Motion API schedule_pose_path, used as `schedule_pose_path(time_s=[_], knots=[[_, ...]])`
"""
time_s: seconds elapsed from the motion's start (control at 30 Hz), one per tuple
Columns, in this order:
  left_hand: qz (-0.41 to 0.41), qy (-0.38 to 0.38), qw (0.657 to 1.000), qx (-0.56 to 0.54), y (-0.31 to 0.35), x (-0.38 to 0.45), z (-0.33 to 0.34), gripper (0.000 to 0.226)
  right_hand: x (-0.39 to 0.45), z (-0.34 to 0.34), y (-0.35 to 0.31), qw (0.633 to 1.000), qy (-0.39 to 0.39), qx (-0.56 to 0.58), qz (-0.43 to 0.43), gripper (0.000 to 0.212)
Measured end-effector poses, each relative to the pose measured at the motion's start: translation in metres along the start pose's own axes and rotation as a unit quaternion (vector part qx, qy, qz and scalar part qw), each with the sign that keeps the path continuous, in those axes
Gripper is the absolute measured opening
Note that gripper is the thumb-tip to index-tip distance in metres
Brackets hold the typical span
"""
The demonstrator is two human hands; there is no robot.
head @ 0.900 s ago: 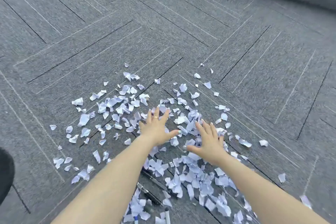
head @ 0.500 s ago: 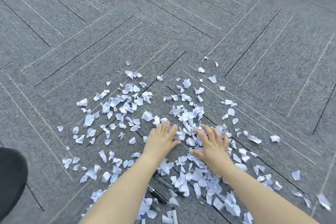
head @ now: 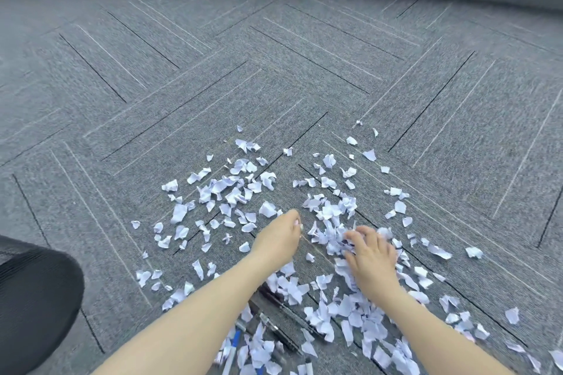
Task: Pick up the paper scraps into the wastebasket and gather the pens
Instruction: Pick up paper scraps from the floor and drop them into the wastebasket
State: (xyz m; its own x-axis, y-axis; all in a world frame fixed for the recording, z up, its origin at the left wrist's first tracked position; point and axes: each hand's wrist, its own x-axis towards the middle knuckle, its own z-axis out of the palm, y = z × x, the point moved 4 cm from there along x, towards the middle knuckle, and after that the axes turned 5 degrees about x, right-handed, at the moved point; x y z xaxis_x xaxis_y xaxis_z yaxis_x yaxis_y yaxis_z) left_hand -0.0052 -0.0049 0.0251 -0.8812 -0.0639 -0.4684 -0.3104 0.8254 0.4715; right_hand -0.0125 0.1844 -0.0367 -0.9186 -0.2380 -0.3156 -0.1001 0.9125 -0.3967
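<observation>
The left hand (head: 278, 240) is seen with fingers curled under, and a white scrap appears to be pinched at its fingertips; the right hand (head: 370, 256) is laid with fingers bent over a heap of scraps (head: 330, 231), clawing it together rather than firmly closed. The scraps are judged to be very light, limp and easily blown or flicked away; they are best taken by being raked into a mound and scooped from both sides, since single pieces lying flat on the carpet pile would have to be pinched by an edge. They cannot be counted: well over a hundred are spread across the carpet (head: 152, 100), thickest between the forearms and thinner toward the far side. The pens (head: 275, 329) lie nearer the body, partly buried under scraps; about four or five are made out, dark and blue-and-white, stiff and smooth, to be gripped around the barrel. A black mesh wastebasket (head: 33, 298) stands at the left edge of view.
</observation>
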Motion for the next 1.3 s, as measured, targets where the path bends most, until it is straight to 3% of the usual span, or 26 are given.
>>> schedule_pose_path(time_s=[0.07,0.13,0.23,0.33,0.4,0.5,0.57,0.7,0.83,0.93,1.03,1.13,1.23,1.3], knots=[[0.000,0.000,0.999,-0.033,-0.004,-0.008,-0.003,0.021,0.002,-0.004,-0.002,0.999,0.024,-0.019,-0.012,0.026],[-0.001,-0.001,0.998,-0.066,-0.009,-0.017,-0.003,0.022,0.004,-0.006,-0.005,1.000,0.000,-0.014,-0.025,0.020],[-0.013,0.005,0.992,-0.122,-0.015,-0.028,-0.010,0.027,0.001,-0.016,-0.013,0.996,-0.046,0.073,0.008,0.021],[-0.011,0.024,0.985,-0.169,-0.018,-0.035,-0.030,0.028,0.002,-0.036,-0.034,0.980,-0.038,0.191,0.034,0.029],[-0.003,0.041,0.980,-0.196,-0.018,-0.041,-0.050,0.028,0.007,-0.053,-0.060,0.966,-0.045,0.250,0.039,0.033],[0.012,0.090,0.966,-0.240,-0.018,-0.059,-0.093,0.030,0.012,-0.079,-0.126,0.933,-0.108,0.342,0.016,0.011],[0.025,0.142,0.946,-0.291,-0.020,-0.080,-0.126,0.031,0.008,-0.093,-0.180,0.903,-0.131,0.410,-0.001,0.014],[0.006,0.272,0.880,-0.389,-0.053,-0.143,-0.193,0.029,-0.012,-0.098,-0.288,0.854,-0.195,0.482,-0.029,0.020],[-0.101,0.380,0.729,-0.559,-0.127,-0.208,-0.247,0.020,-0.039,-0.083,-0.398,0.804,-0.265,0.526,-0.078,0.021],[-0.161,0.437,0.670,-0.578,-0.188,-0.251,-0.273,0.022,-0.064,-0.071,-0.481,0.763,-0.322,0.545,-0.130,0.023],[-0.237,0.451,0.665,-0.546,-0.242,-0.282,-0.276,0.026,-0.090,-0.053,-0.547,0.748,-0.377,0.520,-0.170,0.017],[-0.308,0.421,0.697,-0.492,-0.282,-0.297,-0.266,0.024,-0.106,-0.028,-0.586,0.778,-0.391,0.455,-0.184,0.018],[-0.336,0.391,0.725,-0.457,-0.304,-0.302,-0.260,0.025,-0.113,-0.006,-0.604,0.777,-0.428,0.427,-0.175,0.004],[-0.346,0.360,0.741,-0.450,-0.311,-0.301,-0.258,0.035,-0.108,0.005,-0.605,0.794,-0.431,0.397,-0.159,0.017]])
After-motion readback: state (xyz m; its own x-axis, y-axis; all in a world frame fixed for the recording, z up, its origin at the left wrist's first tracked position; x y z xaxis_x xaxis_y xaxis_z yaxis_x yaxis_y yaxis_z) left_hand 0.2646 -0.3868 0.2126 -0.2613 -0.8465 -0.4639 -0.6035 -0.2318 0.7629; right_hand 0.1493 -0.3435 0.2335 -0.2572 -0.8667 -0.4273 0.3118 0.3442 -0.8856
